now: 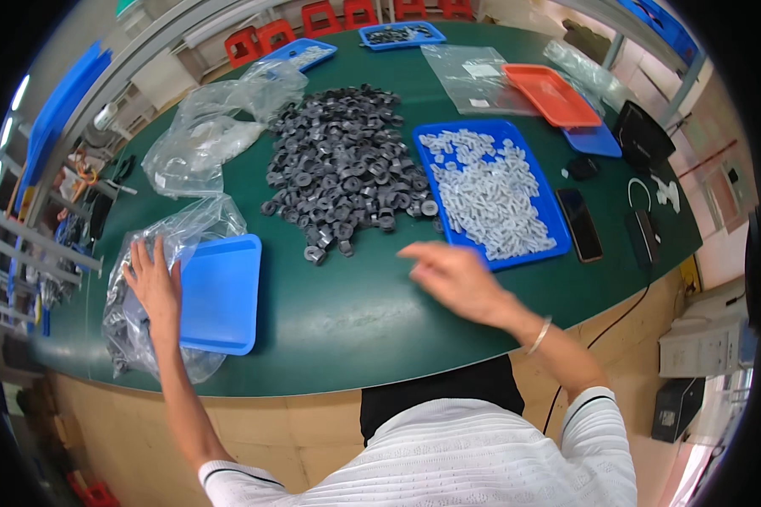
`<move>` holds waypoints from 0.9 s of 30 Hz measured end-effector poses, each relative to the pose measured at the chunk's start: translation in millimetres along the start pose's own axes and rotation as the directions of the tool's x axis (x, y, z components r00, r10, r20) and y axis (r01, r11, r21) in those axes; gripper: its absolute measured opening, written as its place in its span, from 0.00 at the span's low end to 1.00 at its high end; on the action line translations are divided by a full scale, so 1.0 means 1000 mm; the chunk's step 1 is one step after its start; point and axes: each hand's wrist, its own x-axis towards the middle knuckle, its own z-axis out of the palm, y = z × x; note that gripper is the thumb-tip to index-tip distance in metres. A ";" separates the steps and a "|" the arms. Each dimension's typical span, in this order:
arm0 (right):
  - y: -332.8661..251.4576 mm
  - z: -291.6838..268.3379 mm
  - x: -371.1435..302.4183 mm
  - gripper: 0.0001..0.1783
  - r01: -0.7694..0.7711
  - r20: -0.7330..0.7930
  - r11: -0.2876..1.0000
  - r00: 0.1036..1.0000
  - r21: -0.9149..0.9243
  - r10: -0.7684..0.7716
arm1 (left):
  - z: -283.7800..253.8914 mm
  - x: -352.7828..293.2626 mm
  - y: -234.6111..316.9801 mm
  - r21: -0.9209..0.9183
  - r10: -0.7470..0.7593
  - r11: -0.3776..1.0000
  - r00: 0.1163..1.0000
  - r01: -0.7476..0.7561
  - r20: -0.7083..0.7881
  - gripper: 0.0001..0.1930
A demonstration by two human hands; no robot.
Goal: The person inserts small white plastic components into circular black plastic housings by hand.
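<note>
My left hand [154, 287] lies with its fingers spread on a clear plastic bag [131, 325] at the left of the table. Dark grey pieces show inside that bag near its lower end. Partly on the bag, right beside this hand, sits a bare blue tray [224, 296]. My right hand [458, 283], somewhat blurred, hovers over the near middle of the table with its forefinger stretched leftward and nothing visible in it. Beyond it is a big heap of dark grey ring-shaped pieces [342, 160]. A blue tray [558, 228] of small whitish plastic pieces [495, 198] stands to its right.
Right of the filled tray are a phone [579, 224], a small black object [582, 168] and a black device with a cable [643, 232]. An orange tray [554, 95] and flat plastic bag [473, 80] lie farther back. Crumpled bags [203, 139] sit behind left; red stools [320, 17] stand beyond.
</note>
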 end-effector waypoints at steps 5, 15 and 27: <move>0.029 -0.062 -0.047 0.16 0.041 -0.171 0.853 0.973 -0.521 -0.152 | -0.077 -0.022 0.181 -0.783 0.152 0.495 0.925 -0.377 -0.349 0.12; 0.067 -0.062 -0.068 0.11 0.110 -0.146 0.829 0.964 -0.548 -0.224 | -0.040 0.037 0.347 -0.848 0.149 0.293 0.897 -0.442 -0.416 0.09; 0.080 -0.065 -0.065 0.11 0.086 -0.132 0.797 0.970 -0.598 -0.203 | -0.005 0.095 0.404 -0.697 0.495 0.553 0.853 -0.455 -0.164 0.25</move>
